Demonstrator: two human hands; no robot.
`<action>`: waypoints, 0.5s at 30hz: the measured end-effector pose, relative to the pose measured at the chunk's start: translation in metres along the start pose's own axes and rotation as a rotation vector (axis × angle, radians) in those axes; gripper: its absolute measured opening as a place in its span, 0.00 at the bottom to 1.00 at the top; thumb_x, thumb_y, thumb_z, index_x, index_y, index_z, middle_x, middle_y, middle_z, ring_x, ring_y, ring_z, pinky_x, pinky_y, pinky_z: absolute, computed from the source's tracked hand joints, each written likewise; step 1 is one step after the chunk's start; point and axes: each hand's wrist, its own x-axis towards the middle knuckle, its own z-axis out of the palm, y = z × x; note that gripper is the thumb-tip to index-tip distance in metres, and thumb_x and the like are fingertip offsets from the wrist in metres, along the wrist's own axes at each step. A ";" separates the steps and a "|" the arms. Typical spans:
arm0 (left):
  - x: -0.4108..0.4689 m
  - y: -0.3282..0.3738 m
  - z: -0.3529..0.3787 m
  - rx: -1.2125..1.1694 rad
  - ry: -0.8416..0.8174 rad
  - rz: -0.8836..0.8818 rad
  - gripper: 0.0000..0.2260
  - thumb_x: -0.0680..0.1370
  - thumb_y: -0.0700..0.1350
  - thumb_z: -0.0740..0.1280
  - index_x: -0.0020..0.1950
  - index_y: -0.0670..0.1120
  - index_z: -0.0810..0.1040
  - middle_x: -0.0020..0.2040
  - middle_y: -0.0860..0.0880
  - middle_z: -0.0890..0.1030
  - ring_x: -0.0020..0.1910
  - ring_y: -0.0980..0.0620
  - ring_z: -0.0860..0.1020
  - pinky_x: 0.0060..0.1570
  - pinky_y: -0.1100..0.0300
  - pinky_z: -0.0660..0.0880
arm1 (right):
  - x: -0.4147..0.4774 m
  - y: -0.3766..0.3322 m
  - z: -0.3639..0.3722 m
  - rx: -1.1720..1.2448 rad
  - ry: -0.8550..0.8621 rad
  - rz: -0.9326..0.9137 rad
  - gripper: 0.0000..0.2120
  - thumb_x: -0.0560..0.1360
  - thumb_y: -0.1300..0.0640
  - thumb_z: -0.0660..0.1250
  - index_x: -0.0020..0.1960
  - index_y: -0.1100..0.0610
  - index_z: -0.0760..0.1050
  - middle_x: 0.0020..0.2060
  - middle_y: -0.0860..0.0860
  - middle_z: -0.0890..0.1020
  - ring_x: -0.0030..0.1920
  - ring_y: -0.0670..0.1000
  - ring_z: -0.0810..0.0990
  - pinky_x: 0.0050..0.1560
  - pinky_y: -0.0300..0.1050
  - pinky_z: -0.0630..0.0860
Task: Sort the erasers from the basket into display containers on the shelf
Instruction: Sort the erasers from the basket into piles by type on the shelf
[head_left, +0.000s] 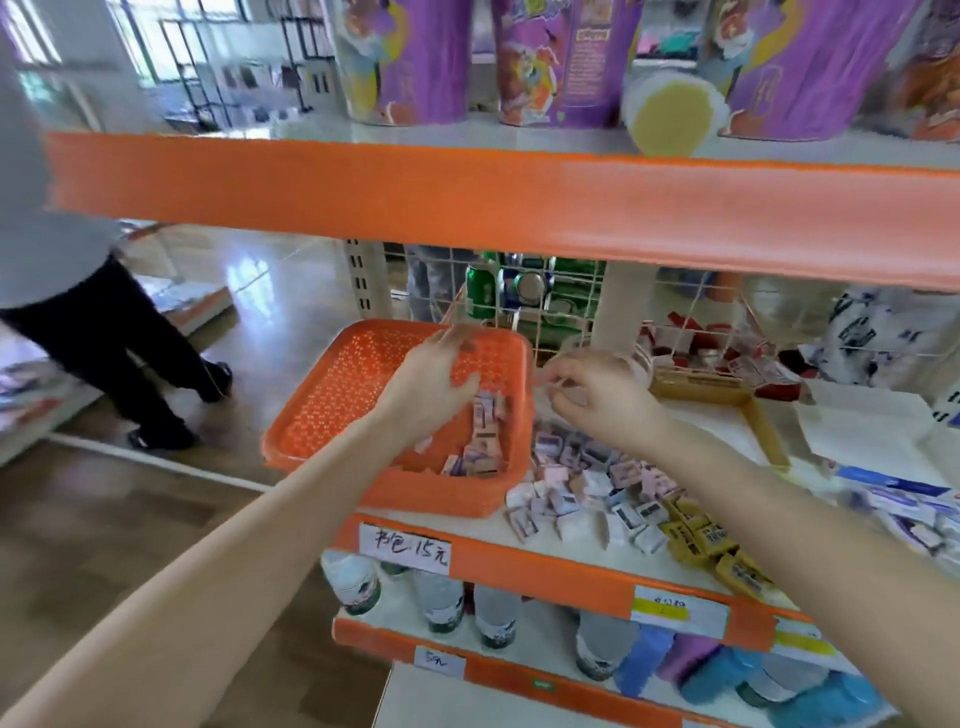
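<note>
Erasers (485, 441) in pink and white wrappers fill the lower right corner of an orange basket (332, 395) at frame centre, set on a white shelf (571, 545). A loose pile of erasers (587, 478) lies on the shelf just right of it. The left hand (431, 379) reaches over the basket, fingers loosely extended toward its far rim. The right hand (597, 400), above the pile, has curled fingers; blur hides whether they pinch anything. Purple tubs (415, 62) stand across the top of the frame, water bottles (353, 582) along the bottom. A person in black trousers (104, 338) stands at left.
</note>
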 end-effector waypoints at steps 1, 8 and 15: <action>-0.005 -0.011 -0.006 0.015 0.003 -0.039 0.21 0.75 0.42 0.66 0.67 0.51 0.70 0.55 0.52 0.77 0.43 0.57 0.74 0.45 0.63 0.69 | 0.009 -0.006 0.006 0.018 -0.005 -0.032 0.09 0.75 0.63 0.66 0.53 0.57 0.80 0.48 0.50 0.81 0.44 0.45 0.78 0.46 0.25 0.67; -0.026 -0.065 -0.035 0.054 -0.065 -0.205 0.23 0.75 0.42 0.67 0.70 0.47 0.68 0.63 0.47 0.75 0.59 0.49 0.74 0.56 0.59 0.68 | 0.059 -0.024 0.047 0.042 -0.099 0.002 0.11 0.74 0.60 0.67 0.56 0.56 0.78 0.53 0.51 0.78 0.52 0.49 0.75 0.57 0.45 0.73; 0.018 -0.092 -0.033 0.229 -0.372 -0.155 0.25 0.75 0.41 0.67 0.72 0.47 0.67 0.70 0.47 0.69 0.66 0.48 0.69 0.60 0.59 0.68 | 0.104 -0.016 0.065 -0.292 -0.455 0.200 0.23 0.72 0.64 0.68 0.66 0.53 0.72 0.64 0.53 0.73 0.63 0.54 0.72 0.63 0.48 0.71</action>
